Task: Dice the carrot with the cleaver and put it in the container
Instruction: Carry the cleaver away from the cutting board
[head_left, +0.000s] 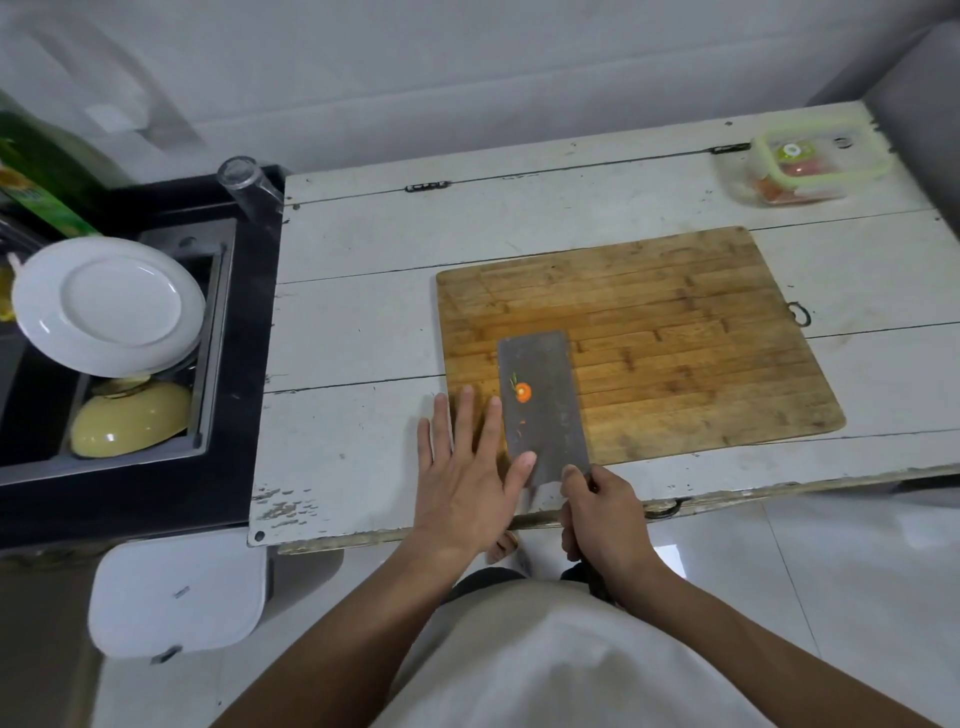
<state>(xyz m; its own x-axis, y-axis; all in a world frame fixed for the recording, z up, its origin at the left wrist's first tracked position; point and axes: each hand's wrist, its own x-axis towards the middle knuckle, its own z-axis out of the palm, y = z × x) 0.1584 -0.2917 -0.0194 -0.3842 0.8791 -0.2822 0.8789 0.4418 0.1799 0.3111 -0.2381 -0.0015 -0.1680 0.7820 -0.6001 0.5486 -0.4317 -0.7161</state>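
Carrot top (522, 392) stuck on flat cleaver (540, 405) blade, just right of left hand (467, 467), fingers spread flat. Right hand (602, 514) wrapped around handle. Lidded container (810, 163) far right, holding orange pieces.

Even, soft, fairly bright | faint shadows | glare patch on floor right of table (519, 291) | wide-angle bending at edges | left periphery blurred

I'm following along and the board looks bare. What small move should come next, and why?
Probably sweep the carrot end off the flat cleaver with the left hand, whose fingers already touch the blade. The right hand grips the handle, and the container is lidded.
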